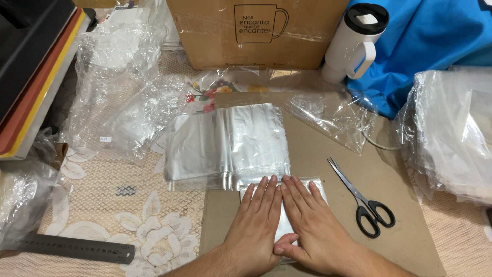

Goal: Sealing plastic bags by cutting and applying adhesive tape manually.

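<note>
Hands (281, 220) flat, open on clear bag (307, 185), scissors (361, 197) right, bag stack (228, 143) ahead

You see clear, shiny plastic bags (233, 141) on a plain brown cardboard sheet (312, 154). The scissors (361, 197) have silver blades and black handles. Your tablecloth (128, 210) is pale peach lace with white flower shapes. The ruler (77, 249) is dark grey metal. The tumbler (353, 41) is white with a black lid, beside bright blue cloth (430, 41). The box (256, 31) is brown.
</note>
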